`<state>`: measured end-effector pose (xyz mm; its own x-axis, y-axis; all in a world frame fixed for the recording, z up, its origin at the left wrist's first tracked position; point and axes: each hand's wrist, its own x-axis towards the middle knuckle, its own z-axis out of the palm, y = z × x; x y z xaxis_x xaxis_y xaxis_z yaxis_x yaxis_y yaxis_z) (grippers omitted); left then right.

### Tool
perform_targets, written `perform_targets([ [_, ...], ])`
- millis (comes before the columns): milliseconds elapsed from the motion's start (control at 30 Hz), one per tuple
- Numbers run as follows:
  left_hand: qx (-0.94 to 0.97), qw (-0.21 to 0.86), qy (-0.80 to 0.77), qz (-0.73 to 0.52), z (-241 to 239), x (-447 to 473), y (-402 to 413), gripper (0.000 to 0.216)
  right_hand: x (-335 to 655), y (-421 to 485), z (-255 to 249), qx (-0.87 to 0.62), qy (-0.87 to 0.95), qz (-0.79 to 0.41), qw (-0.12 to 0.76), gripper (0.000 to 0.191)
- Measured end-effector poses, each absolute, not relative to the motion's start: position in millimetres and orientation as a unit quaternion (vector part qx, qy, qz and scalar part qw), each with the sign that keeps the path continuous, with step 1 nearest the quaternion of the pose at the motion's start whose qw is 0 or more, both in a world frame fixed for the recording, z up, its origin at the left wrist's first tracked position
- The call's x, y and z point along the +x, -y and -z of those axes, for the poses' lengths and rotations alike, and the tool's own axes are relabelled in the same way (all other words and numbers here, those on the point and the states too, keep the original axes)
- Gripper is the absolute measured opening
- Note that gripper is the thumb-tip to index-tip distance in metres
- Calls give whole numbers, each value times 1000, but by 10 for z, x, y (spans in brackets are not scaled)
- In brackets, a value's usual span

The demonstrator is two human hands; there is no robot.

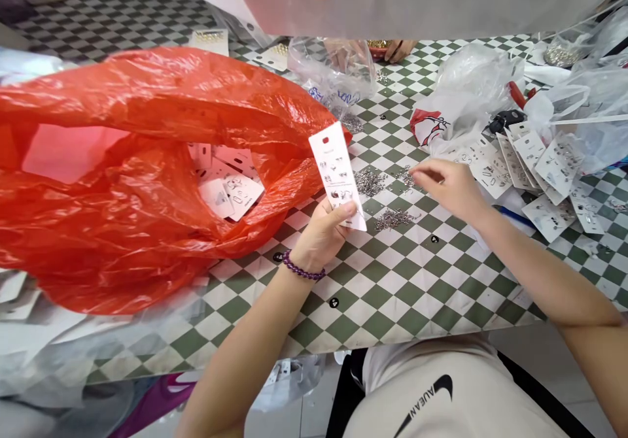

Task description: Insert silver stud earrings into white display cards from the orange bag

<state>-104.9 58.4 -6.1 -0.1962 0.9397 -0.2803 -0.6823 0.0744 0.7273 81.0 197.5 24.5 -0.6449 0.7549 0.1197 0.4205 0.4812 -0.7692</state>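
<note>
There is a way to pass over the checked tablecloth (377, 301) near the front edge; the orange bag (122, 183) blocks the left side, the cards (549, 170) the right.

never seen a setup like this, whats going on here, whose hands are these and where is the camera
No machine here: these are one person's bare hands, filmed by a camera on their head that looks forward and down, so their arms enter from the bottom. The left hand, with a purple bead bracelet, holds a white card printed with small pictures. The right hand is just above scattered metal bits. Everything lies on a green and white checked table. An orange plastic bag with cards inside lies on the left, more cards lie on the right, and across the table are another person's hands.
</note>
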Motion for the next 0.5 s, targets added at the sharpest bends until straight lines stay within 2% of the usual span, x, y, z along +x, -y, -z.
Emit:
perform_targets([
  [100, 132, 616, -367, -684, 66, -1074, -584, 36, 628, -2257, -171, -359, 876, -257, 194, 17],
  [267, 118, 624, -349, -689, 49, -1085, -590, 37, 350, -2250, -133, -316, 945, -76, 28, 23],
  [367, 103, 631, -345, -687, 36, -1088, -589, 37, 314, -2178, -150, -311, 950, -30, -24, 27],
  [500, 73, 643, -340, -683, 44, -1091, -580, 38, 344, -2153, -128, -309, 950, -4, -35, 30],
])
